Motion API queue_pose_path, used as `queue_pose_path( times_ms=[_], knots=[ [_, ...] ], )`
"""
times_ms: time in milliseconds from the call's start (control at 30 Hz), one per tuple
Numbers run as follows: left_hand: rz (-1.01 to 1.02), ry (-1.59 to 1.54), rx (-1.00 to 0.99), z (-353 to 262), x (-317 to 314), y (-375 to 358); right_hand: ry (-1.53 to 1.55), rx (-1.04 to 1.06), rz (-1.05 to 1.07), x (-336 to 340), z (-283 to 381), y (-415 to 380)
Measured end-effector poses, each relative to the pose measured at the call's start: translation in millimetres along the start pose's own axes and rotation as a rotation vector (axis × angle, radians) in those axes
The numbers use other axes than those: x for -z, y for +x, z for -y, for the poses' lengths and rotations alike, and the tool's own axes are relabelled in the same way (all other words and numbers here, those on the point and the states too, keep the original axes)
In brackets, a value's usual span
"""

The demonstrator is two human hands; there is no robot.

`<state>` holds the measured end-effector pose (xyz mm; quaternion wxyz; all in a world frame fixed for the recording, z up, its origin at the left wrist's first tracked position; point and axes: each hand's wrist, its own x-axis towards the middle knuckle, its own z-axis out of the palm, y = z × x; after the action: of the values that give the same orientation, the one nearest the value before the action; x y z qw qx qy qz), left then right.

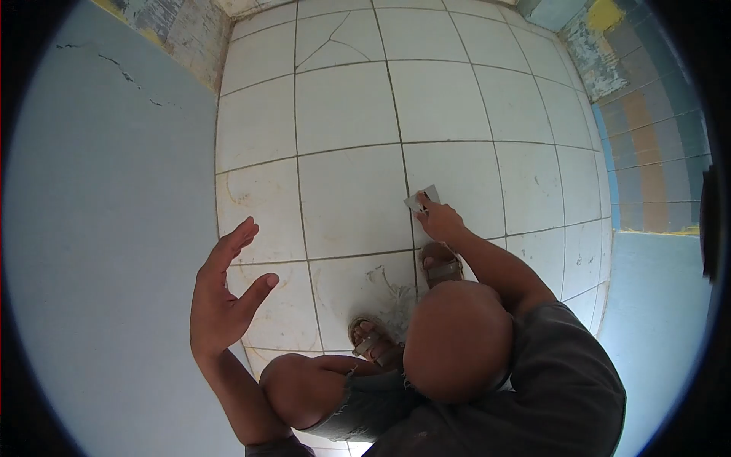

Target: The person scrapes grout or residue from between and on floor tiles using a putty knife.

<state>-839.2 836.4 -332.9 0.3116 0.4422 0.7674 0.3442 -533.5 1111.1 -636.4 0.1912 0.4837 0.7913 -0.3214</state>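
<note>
My right hand (440, 219) is closed around a flat grey scraper (423, 199), whose blade lies on or just over the white tiled floor (350, 199), beside a dark grout line. The fingers hide the scraper's grip. Raised at the left, my left hand (228, 293) holds nothing, its thumb apart from the other fingers. It is nearest to the pale blue wall and the floor's left edge. White smears mark the tile between my sandaled feet.
My bent knees (458, 341) and sandals (373, 341) are close below the hands. A pale blue wall (114, 228) bounds the left side. Painted blocks (647, 152) and more blue wall stand at the right. One far tile (332, 39) is cracked.
</note>
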Motion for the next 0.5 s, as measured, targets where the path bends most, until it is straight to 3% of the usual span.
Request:
queue_pose_path(
  times_ms=[167, 267, 433, 500],
  knots=[
    [-0.059, 0.093, -0.15, -12.1, -10.9, 14.3, -0.124, 0.198, -0.046, 36.7, 29.1, 73.0],
    [0.074, 0.048, -0.153, -15.6, -17.7, 13.6, 0.035, 0.155, -0.042, 44.7, 40.1, 9.3],
    [0.171, 0.052, -0.313, -31.9, -40.6, 48.0, 0.154, 0.223, -0.268, 44.4, -95.8, -76.4],
    [0.189, 0.017, -0.319, -47.4, -53.2, 59.9, 0.022, -0.061, -0.305, 65.3, -144.3, -119.1]
  ],
)
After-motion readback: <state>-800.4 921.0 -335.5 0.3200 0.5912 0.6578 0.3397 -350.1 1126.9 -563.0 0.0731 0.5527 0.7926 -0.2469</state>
